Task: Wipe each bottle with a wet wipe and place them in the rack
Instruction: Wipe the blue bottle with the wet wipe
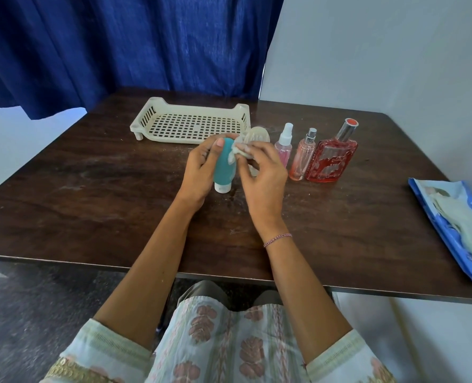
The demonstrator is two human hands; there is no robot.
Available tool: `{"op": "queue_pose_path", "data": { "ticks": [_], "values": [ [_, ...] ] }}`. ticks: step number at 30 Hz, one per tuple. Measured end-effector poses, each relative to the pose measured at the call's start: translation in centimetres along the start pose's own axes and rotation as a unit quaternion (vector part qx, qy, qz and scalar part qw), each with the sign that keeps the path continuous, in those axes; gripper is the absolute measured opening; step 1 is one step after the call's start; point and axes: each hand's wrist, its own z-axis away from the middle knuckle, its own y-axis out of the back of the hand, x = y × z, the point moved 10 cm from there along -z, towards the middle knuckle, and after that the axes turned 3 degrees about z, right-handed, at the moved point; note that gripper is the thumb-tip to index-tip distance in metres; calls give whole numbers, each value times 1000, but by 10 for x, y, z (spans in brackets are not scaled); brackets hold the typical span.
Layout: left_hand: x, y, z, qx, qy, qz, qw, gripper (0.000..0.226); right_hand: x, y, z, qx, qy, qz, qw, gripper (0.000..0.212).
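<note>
The dark brown wooden counter (91, 189) carries everything here, and the cream perforated plastic rack (190, 123) standing at its far middle serves as the marker for the rest. Just in front of the rack's near right corner, the left hand (201, 170) has its fingers (218, 146) clenched round a teal squeeze bottle with a white cap (223, 167), held upright with the cap pointing down, close above the counter surface. To the right of that bottle the right hand (262, 175) pinches a crumpled white wet wipe (237, 153) between thumb and fingers, and the wipe is pressed against the bottle's upper right side. Behind the right hand, touching or nearly touching the rack's front right corner (the hand hides most of it), sits a rounded cream ribbed bottle (258, 135). Further right of the rack stand three upright bottles in a row: a small clear spray bottle with pink liquid and a white nozzle (284, 145), a slim pink bottle with a silver spray top (302, 158), and a wide red glass perfume bottle with a silver collar and red cap (331, 158). Far right of the rack, at the counter's edge, lies an opened blue packet of wet wipes (450, 228).
</note>
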Motion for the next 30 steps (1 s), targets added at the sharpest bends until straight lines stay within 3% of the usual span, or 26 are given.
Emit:
{"op": "queue_pose_path", "data": {
  "ticks": [4, 13, 20, 25, 30],
  "values": [
    [2, 0, 0, 2, -6, 7, 1000, 29, -3, -17, 3, -54, 19, 8, 998, 23],
    [-3, 1, 0, 5, 7, 6, 1000, 27, -3, -5, 2, -14, 16, 7, 1000, 20],
    [-3, 3, 0, 13, 7, 19, 1000, 26, 16, -13, 1, -57, -39, -12, 998, 12],
    [-1, 1, 1, 16, 8, 14, 1000, 26, 12, -7, 0, -33, -30, -5, 999, 14],
    [-5, 4, 0, 15, 13, -3, 1000, 28, 30, -22, 5, -124, -84, -13, 989, 18]
  ]
}}
